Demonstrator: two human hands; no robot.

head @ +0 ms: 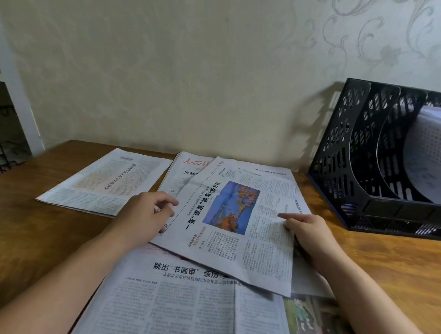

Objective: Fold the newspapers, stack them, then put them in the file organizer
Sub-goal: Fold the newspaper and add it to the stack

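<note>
The folding step looks to be in hand. At the centre of the brown wooden desk (pixel 29 234) lies a folded grey-white newspaper with a blue-and-orange landscape photograph (pixel 235 218), set askew on top of two other papers: a red-mastheaded newspaper (pixel 189 170) showing at its 11 o'clock, and a wide, unfolded newspaper with a bold black headline (pixel 183 304) spread out at 6 o'clock, nearest the person.

The left hand (pixel 146 214) sits at the photograph paper's 9 o'clock edge, its fingers (pixel 166 198) loosely curled with the tips at the paper's edge; whether they pinch it or only touch it I cannot tell. The right hand (pixel 310 236) is at the 3 o'clock edge, index finger straight and lying on top of the page, the rest tucked at or under the margin, apparently holding that edge.

A fourth folded newspaper with pale tan columns (pixel 107 182) lies apart at 10 o'clock. The black perforated plastic file organizer (pixel 353 160) stands at 2 o'clock, already holding some white sheets in a far slot.

Next, I judge, the photograph paper needs squaring up and pressing flat, or setting on a folded one to begin the stack; the wide paper beneath still wants folding.
</note>
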